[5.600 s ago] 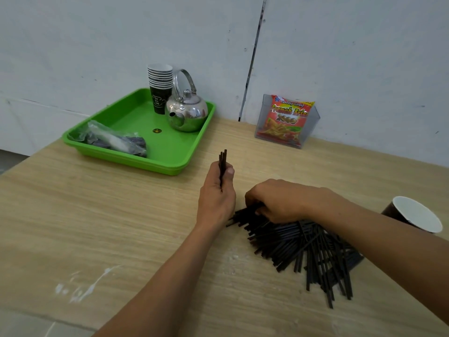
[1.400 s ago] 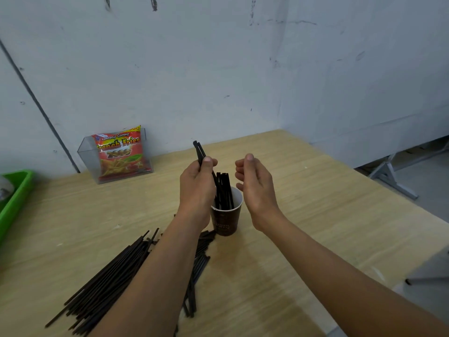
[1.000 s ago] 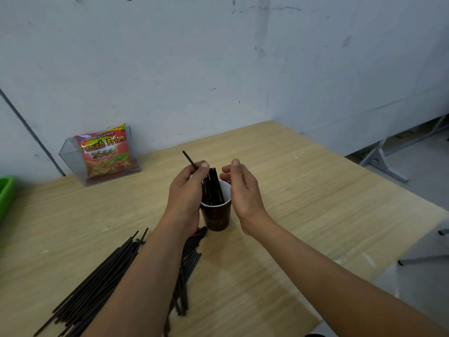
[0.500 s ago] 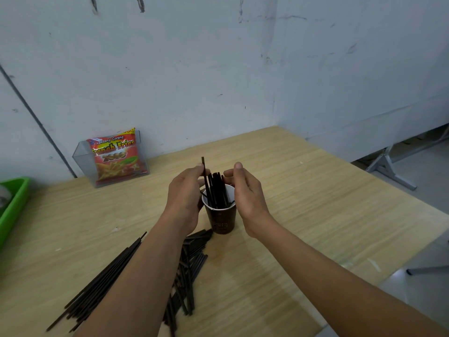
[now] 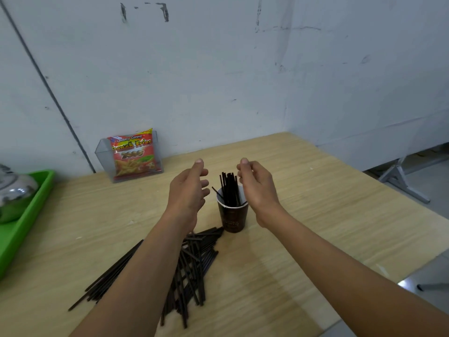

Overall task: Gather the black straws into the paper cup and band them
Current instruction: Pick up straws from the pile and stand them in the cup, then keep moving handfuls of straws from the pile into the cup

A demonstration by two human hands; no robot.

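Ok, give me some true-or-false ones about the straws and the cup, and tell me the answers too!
1. Some black straws stand in the paper cup. True.
2. The left hand is holding a straw. False: it is open beside the cup and holds nothing, like the right hand.
3. Every straw is already in the cup. False: a pile of straws lies on the table.
4. The French Fries packet stands in a clear holder by the wall. True.
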